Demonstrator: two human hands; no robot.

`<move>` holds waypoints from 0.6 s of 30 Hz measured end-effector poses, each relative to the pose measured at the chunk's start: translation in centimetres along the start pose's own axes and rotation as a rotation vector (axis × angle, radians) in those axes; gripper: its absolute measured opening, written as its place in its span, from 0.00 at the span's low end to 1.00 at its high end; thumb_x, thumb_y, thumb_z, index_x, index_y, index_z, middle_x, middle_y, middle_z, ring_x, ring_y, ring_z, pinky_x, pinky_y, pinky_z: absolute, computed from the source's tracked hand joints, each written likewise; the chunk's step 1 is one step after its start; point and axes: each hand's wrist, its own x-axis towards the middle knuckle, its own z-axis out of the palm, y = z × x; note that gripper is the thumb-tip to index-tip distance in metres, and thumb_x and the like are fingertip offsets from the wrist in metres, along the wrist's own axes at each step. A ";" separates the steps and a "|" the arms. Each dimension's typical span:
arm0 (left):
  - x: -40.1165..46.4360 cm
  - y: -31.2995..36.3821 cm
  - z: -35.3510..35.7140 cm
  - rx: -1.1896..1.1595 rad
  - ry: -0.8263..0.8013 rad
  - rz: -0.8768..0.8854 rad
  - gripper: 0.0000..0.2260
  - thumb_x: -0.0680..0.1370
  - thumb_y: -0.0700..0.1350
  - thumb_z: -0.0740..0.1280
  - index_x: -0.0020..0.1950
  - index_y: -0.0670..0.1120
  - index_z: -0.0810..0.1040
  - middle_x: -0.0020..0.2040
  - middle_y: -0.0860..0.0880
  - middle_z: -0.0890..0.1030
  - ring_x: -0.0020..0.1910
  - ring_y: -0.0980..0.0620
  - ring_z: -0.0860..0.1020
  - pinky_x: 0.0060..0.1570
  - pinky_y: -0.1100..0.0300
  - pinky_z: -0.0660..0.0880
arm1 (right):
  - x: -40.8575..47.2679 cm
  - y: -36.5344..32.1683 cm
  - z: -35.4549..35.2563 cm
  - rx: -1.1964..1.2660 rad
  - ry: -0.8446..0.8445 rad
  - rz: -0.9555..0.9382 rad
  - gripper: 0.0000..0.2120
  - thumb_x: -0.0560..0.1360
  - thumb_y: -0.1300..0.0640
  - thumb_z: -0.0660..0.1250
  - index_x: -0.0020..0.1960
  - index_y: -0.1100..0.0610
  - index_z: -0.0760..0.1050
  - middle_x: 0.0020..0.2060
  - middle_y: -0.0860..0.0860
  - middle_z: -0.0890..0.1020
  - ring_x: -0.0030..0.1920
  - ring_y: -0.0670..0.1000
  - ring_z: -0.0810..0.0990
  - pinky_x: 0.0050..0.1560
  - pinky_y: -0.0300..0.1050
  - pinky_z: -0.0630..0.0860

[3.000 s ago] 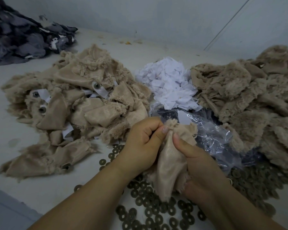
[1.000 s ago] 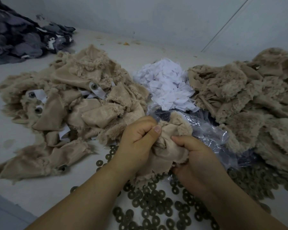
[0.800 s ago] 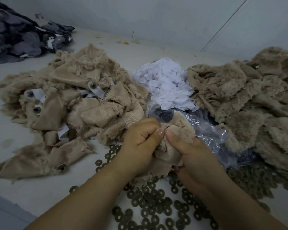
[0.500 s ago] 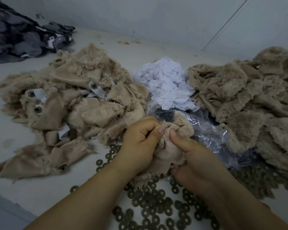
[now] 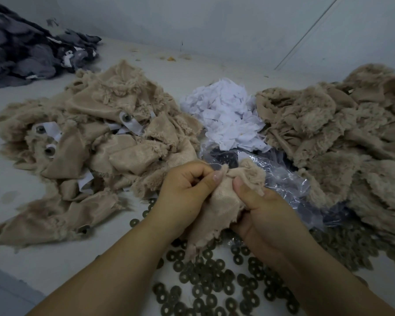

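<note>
Beneath fabric piece (image 5: 224,200), half-hidden washers (image 5: 211,299)

Bare left hand (image 5: 184,192), right hand (image 5: 267,218), forearms (image 5: 114,270)

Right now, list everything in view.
fabric piece: one, beige, centre, gripped by both hands
left pile: one, beige plush pieces with white tabs, left of centre
right pile: one, beige plush pieces, right
slips: one heap, white, between the piles
bag: one, clear, behind the hands
washers: many, dark, table front, under the hands
dark pile: one, grey-black, far left
table: one, pale, under all
left hand: one, pinches fabric piece
right hand: one, grips fabric piece
</note>
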 end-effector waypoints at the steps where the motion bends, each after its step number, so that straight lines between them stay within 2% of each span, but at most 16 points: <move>1: 0.0 0.0 0.0 -0.034 0.000 -0.016 0.11 0.75 0.45 0.68 0.36 0.39 0.78 0.34 0.45 0.76 0.35 0.50 0.72 0.37 0.58 0.72 | 0.0 0.0 0.0 0.000 0.001 -0.004 0.12 0.79 0.59 0.63 0.57 0.64 0.80 0.51 0.60 0.86 0.52 0.57 0.86 0.52 0.52 0.83; 5: 0.0 0.1 0.1 -0.049 -0.022 -0.002 0.16 0.77 0.44 0.66 0.35 0.33 0.74 0.33 0.44 0.71 0.34 0.49 0.69 0.36 0.57 0.69 | -0.1 -0.1 -0.3 -0.007 -0.001 -0.006 0.14 0.80 0.56 0.63 0.58 0.64 0.80 0.52 0.60 0.86 0.53 0.57 0.86 0.52 0.50 0.83; 7: 0.0 0.3 0.1 -0.015 -0.021 0.013 0.15 0.77 0.43 0.66 0.35 0.35 0.75 0.33 0.44 0.71 0.33 0.50 0.68 0.35 0.58 0.68 | -0.2 -0.1 -0.2 -0.039 -0.048 -0.014 0.16 0.76 0.55 0.66 0.58 0.64 0.81 0.53 0.61 0.85 0.55 0.57 0.85 0.55 0.51 0.82; 10: -0.1 0.5 0.1 -0.021 -0.032 0.014 0.14 0.79 0.43 0.65 0.34 0.39 0.75 0.32 0.45 0.72 0.32 0.52 0.69 0.33 0.61 0.69 | -0.4 -0.1 0.0 -0.059 -0.077 -0.002 0.17 0.72 0.58 0.69 0.59 0.64 0.80 0.54 0.61 0.85 0.56 0.58 0.84 0.58 0.54 0.80; 13: -0.2 0.6 0.2 -0.011 -0.052 0.018 0.12 0.76 0.44 0.67 0.36 0.38 0.77 0.33 0.46 0.74 0.33 0.53 0.71 0.34 0.61 0.70 | -0.3 -0.2 -0.2 -0.075 -0.032 0.021 0.16 0.75 0.58 0.67 0.59 0.65 0.80 0.54 0.62 0.85 0.57 0.59 0.84 0.60 0.55 0.79; 15: -0.2 0.5 0.1 0.022 -0.076 0.034 0.10 0.74 0.43 0.69 0.37 0.38 0.77 0.34 0.44 0.75 0.34 0.50 0.71 0.35 0.58 0.71 | -0.2 -0.2 -0.3 -0.092 -0.015 0.025 0.14 0.78 0.58 0.65 0.59 0.65 0.80 0.53 0.62 0.85 0.56 0.59 0.84 0.60 0.55 0.79; 16: -0.2 0.5 0.1 0.024 -0.080 0.037 0.10 0.74 0.43 0.69 0.36 0.39 0.77 0.34 0.42 0.74 0.34 0.49 0.71 0.36 0.56 0.70 | -0.1 -0.2 -0.3 -0.098 -0.014 0.028 0.14 0.78 0.58 0.64 0.59 0.65 0.80 0.53 0.62 0.85 0.56 0.59 0.84 0.59 0.55 0.80; 18: -0.1 0.4 0.0 0.029 -0.065 0.053 0.10 0.75 0.42 0.69 0.34 0.41 0.76 0.33 0.46 0.74 0.34 0.50 0.70 0.37 0.57 0.70 | -0.3 -0.1 -0.3 -0.094 -0.038 0.031 0.15 0.76 0.57 0.65 0.57 0.64 0.81 0.52 0.61 0.85 0.56 0.59 0.84 0.60 0.56 0.79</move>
